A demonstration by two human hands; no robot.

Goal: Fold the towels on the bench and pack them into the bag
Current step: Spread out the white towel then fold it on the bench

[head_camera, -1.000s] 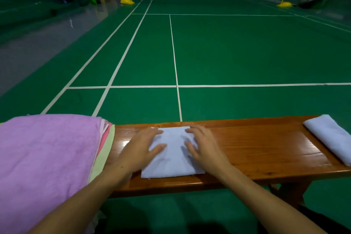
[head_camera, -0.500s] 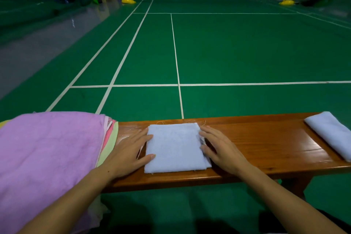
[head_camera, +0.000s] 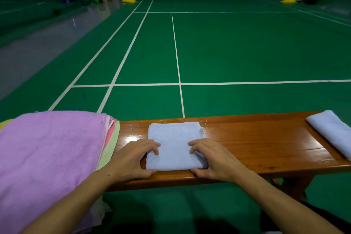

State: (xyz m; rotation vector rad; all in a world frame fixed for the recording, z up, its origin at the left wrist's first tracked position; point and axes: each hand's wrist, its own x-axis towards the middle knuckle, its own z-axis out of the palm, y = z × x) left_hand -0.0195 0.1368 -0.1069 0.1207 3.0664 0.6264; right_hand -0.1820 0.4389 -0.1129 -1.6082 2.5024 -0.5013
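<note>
Two hands (head_camera: 133, 159) (head_camera: 214, 159) grip blue towel (head_camera: 173, 144), no labels

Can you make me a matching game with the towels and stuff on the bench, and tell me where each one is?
Things:
1. purple towel
2. folded blue towel
3. rolled blue towel
4. yellow post base

Places:
A. far right end of the bench
B. far away on the green court
C. on top of the stack at the left
D. between the left hand and right hand

Pairs: 1-C, 2-D, 3-A, 4-B
</note>
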